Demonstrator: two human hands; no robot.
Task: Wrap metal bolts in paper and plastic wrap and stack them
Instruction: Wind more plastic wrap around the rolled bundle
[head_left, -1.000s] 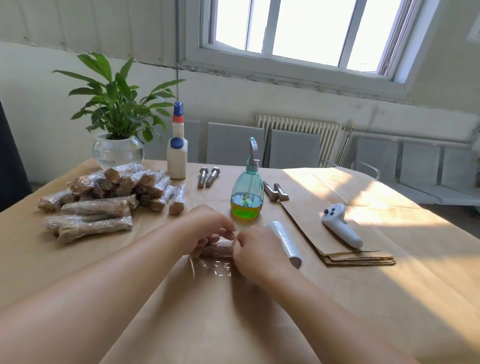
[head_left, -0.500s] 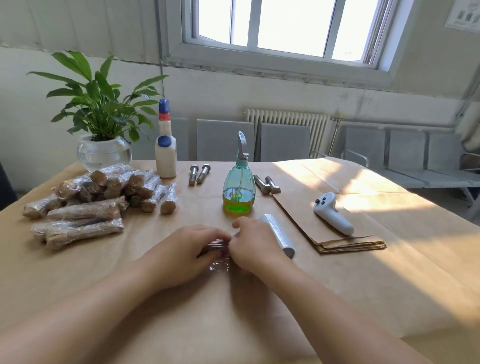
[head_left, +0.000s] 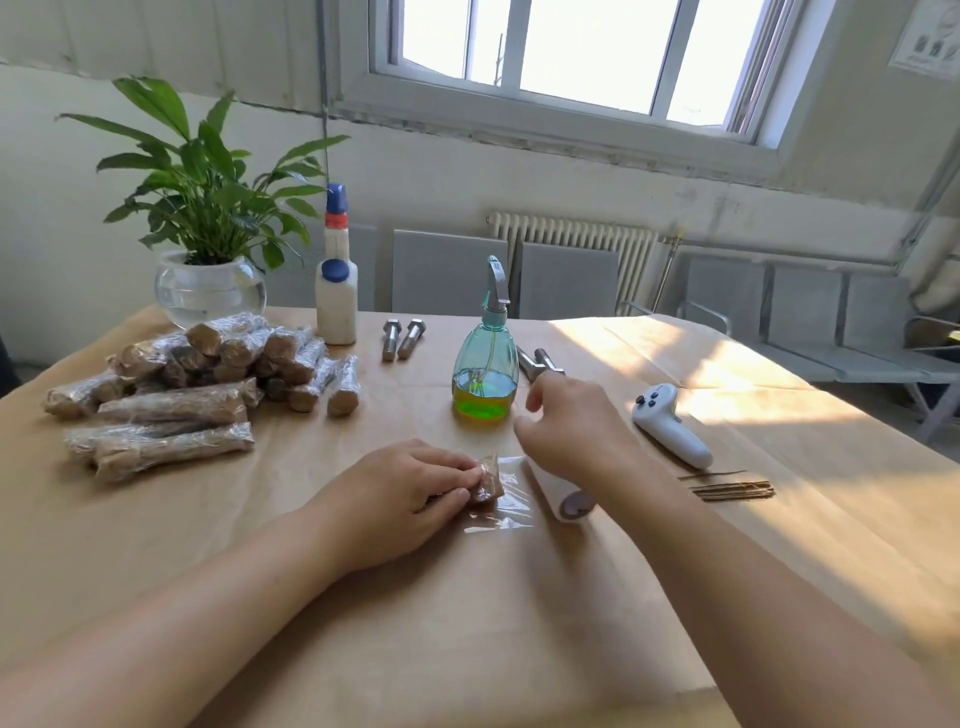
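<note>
My left hand (head_left: 400, 493) holds a paper-wrapped bolt (head_left: 488, 484) down on a loose sheet of plastic wrap (head_left: 506, 512), fingers curled over it. Only the bolt's right end shows. My right hand (head_left: 571, 426) hovers over the plastic wrap roll (head_left: 563, 496), fingers loosely spread with nothing seen in them; the roll's far part is hidden under it. A pile of wrapped bolts (head_left: 208, 384) lies at the left. Two bare bolts (head_left: 402, 338) lie beyond it, and two more bare bolts (head_left: 537, 361) behind my right hand.
A green spray bottle (head_left: 485, 374) stands just beyond my hands. White glue bottles (head_left: 336, 296) and a potted plant (head_left: 208, 280) stand at the back left. A white controller (head_left: 670, 426) and brown paper sheets (head_left: 732, 488) lie to the right.
My right hand has let go of the wrapped bolt and moved right and away, over the roll. My left hand stays on the bolt. The camera has moved closer.
</note>
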